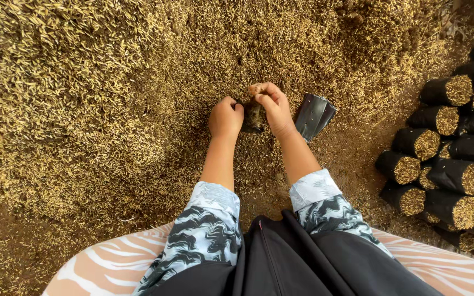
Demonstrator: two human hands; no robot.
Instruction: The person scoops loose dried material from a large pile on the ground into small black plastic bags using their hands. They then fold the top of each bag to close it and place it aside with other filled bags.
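My left hand (225, 117) grips the left side of a small black bag (254, 116) that stands in the middle of a wide heap of golden husk mix (83, 98). My right hand (272, 107) is closed over the bag's mouth with a pinch of husk between the fingers. The bag looks partly filled; most of it is hidden between my hands. A second black bag (314, 115), flat and empty, lies just right of my right hand.
Several filled black bags (445, 164) lie stacked on their sides at the right, husk showing at their open ends. My patterned sleeves and a striped pink cushion (100, 263) fill the bottom of the view.
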